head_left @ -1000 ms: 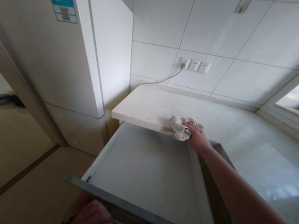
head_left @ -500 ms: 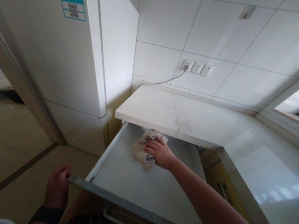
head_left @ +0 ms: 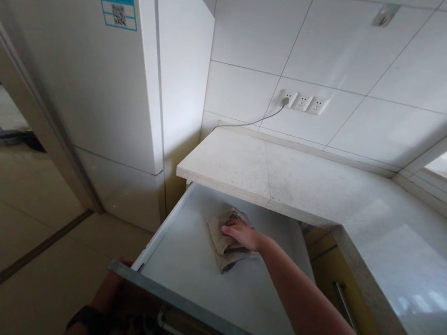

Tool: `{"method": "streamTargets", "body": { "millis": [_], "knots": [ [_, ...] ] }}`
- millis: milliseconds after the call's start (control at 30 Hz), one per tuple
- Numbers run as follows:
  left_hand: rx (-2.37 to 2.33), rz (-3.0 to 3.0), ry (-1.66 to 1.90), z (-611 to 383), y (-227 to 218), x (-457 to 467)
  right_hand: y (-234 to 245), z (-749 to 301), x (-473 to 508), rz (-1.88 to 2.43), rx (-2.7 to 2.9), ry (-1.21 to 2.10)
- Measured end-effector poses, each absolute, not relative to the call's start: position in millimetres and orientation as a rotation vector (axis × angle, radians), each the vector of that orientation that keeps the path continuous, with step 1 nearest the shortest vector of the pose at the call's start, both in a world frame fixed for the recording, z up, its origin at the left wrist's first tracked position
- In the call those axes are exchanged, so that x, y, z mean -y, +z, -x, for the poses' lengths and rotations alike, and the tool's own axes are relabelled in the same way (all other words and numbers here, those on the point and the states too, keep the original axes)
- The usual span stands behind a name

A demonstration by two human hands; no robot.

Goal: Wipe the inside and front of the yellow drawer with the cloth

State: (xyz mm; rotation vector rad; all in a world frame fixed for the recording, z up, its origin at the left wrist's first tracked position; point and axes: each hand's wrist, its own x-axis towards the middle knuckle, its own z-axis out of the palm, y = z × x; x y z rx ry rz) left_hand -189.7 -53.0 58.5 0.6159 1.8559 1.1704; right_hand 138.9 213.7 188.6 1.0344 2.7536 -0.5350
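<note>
My right hand [head_left: 241,234] grasps a folded beige cloth [head_left: 217,239], which lies against the bottom of the pulled-out white drawer [head_left: 173,269], towards its back. My left hand [head_left: 124,261] is at the left corner of the drawer front [head_left: 200,311], mostly hidden behind it, so I cannot tell whether the fingers grip; a black band [head_left: 85,319] circles that wrist. The pale table [head_left: 305,181] spreads behind the drawer and to its right. On the tiled wall [head_left: 332,45], a plug [head_left: 286,101] sits in the leftmost of three sockets
</note>
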Motion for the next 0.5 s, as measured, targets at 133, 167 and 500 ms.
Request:
{"method": "streamTargets", "body": {
  "millis": [133,167,500],
  "knots": [
    [-1.976,-0.636,1.194,183,56,50,174,-117,-199,-1.671,-2.625,-0.383],
    [-1.998,-0.647,1.185,184,55,50,167,-113,-195,-1.727,-2.599,-0.333],
    [-2.134,-1.009,0.979,207,59,59,146,-114,-180,-1.606,-2.575,-0.302]
  ]
}}
